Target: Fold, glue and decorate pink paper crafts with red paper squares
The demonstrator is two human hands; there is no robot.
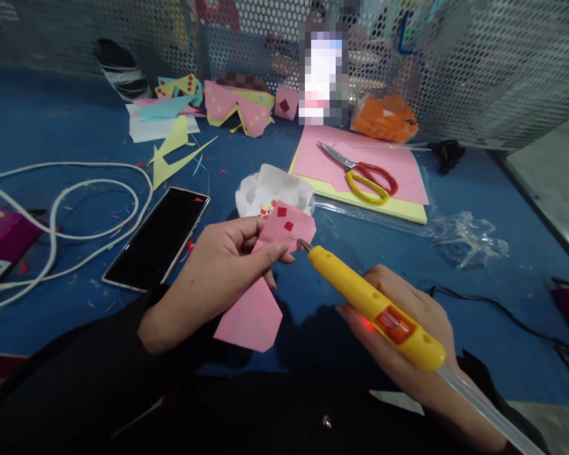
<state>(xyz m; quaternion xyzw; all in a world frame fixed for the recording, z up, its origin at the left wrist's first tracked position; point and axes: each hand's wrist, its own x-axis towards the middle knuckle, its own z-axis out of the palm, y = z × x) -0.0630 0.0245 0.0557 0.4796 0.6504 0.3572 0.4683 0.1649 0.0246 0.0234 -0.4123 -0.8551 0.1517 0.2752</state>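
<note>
Pinched between the fingers of my left hand [237, 259] is a pink paper cutout [253, 316], shaped like a mask, with two red squares near its upper end. My right hand [403, 309] is wrapped round a yellow hot glue gun [355, 284], with a clear glue stick [483, 404] coming out of its back end. The metal nozzle points at the pink paper beside the squares, touching or very close to it. Just behind the paper sits a white paper bowl [275, 183] holding small red and yellow paper pieces.
Scissors [370, 180] lie on stacked coloured paper [308, 158] at the back right. A phone [156, 240] and a white cable [52, 221] lie on the left. Finished-looking paper masks [239, 104] stand at the back against a perforated metal screen [246, 31]. Crumpled clear plastic [469, 240] lies on the right.
</note>
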